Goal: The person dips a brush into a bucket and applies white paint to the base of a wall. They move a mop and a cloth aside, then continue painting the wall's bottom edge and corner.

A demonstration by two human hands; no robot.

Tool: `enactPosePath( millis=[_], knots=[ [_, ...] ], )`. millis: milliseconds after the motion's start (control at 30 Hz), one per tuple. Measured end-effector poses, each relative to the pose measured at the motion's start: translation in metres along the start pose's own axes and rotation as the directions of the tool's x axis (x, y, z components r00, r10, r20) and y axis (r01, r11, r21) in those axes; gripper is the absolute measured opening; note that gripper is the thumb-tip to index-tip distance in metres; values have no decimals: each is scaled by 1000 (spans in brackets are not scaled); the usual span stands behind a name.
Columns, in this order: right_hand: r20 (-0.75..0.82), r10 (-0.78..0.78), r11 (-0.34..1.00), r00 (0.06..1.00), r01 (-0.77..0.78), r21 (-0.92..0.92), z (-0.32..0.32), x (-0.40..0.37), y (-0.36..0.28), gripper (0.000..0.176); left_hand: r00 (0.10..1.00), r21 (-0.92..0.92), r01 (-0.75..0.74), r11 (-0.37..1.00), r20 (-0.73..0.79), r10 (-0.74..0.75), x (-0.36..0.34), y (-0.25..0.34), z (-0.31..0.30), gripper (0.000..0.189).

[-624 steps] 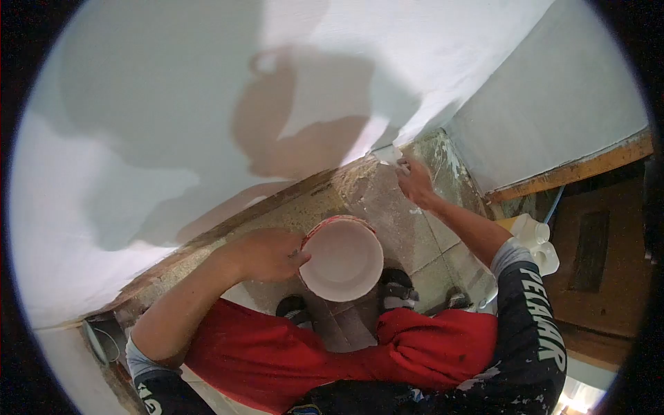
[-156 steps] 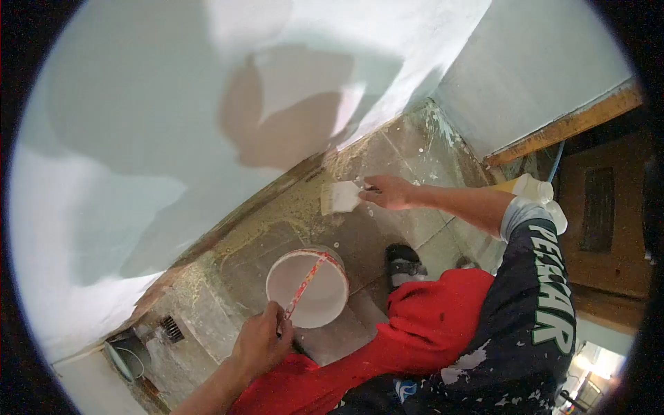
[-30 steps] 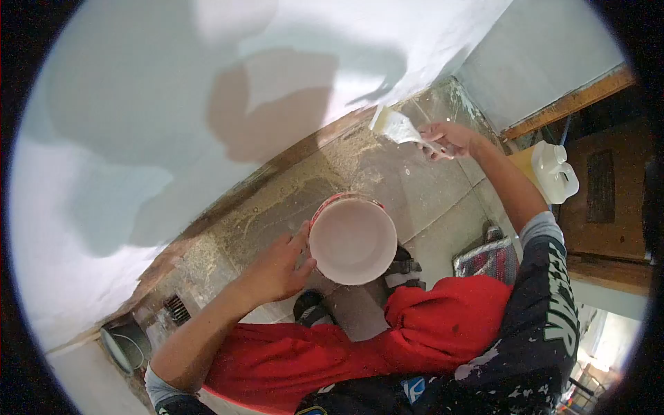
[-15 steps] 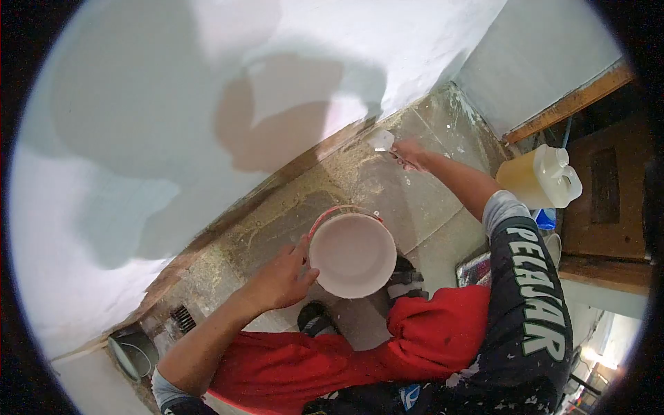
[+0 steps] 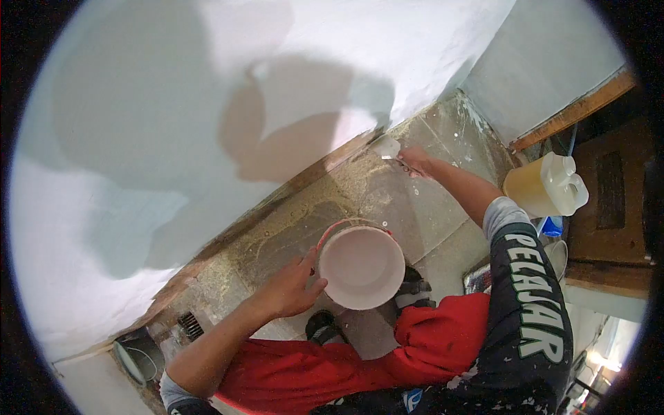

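Between my feet is a round bucket with pale paint inside and a reddish handle at its far side. My left hand grips the bucket's left side, thumb near the rim and fingertips partly hidden along the outside. Out to the right, my right hand is closed around the handle of a paintbrush. The brush has a flat, whitish head, which points at the base of the white wall, close to where it meets the floor.
The stained tile floor runs along the wall to a corner. To the right stand a jerrycan of yellowish liquid and a brown wooden cabinet. A grey container and a floor grate are at lower left.
The whole view has shifted slightly, so things sit a little lower and to the right. The brush head is turned a bit differently beside the wall base. My left hand stays at the bucket.
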State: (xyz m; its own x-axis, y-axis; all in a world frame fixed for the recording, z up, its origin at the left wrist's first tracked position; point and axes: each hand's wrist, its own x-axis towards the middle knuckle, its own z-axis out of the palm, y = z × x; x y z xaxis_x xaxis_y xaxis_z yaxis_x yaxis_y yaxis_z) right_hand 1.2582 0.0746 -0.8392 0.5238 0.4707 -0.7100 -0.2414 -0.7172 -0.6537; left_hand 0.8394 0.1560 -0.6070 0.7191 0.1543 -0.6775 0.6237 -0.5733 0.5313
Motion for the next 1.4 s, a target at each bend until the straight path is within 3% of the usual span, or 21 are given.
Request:
enactPosePath(
  millis=[267,367,433,533,733,900,1000,1133,1200,1300,1400],
  knots=[
    [-2,-24,1000,1000,24,15,4,-9,-8,20,999,6,33,999,29,-33,1,-3,3,73],
    [-35,-78,996,996,79,41,3,-20,-5,20,996,52,-40,998,-73,44,1,-6,5,75],
    [-40,-84,994,996,86,73,2,-24,1,20,1000,-18,12,1000,22,-11,-1,0,-1,73],
    [-31,-114,994,993,114,0,1,-29,7,20,995,68,-49,996,-82,55,3,-12,10,71],
    [-105,-126,992,986,125,-14,13,-20,8,26,998,17,-31,999,-45,32,2,-9,6,73],
    [-111,-123,985,986,107,-136,21,-25,-6,26,1000,-23,-18,1000,8,18,-1,-1,0,73],
    [-126,-133,991,983,133,-7,24,-21,5,26,999,-7,-32,999,-2,32,0,-2,1,73],
    [-103,-151,988,983,148,-36,22,-27,15,28,999,15,-35,999,-16,35,1,-6,4,74],
    [-155,-90,996,984,85,-37,25,-44,2,28,999,20,-38,999,-27,39,1,-6,5,75],
    [-109,-63,996,992,55,-76,24,-48,-11,28,997,28,-53,998,-50,55,0,-8,6,76],
    [-163,-102,994,981,96,-43,26,-46,-17,27,994,38,-81,996,-66,83,0,-12,8,76]
  ],
)
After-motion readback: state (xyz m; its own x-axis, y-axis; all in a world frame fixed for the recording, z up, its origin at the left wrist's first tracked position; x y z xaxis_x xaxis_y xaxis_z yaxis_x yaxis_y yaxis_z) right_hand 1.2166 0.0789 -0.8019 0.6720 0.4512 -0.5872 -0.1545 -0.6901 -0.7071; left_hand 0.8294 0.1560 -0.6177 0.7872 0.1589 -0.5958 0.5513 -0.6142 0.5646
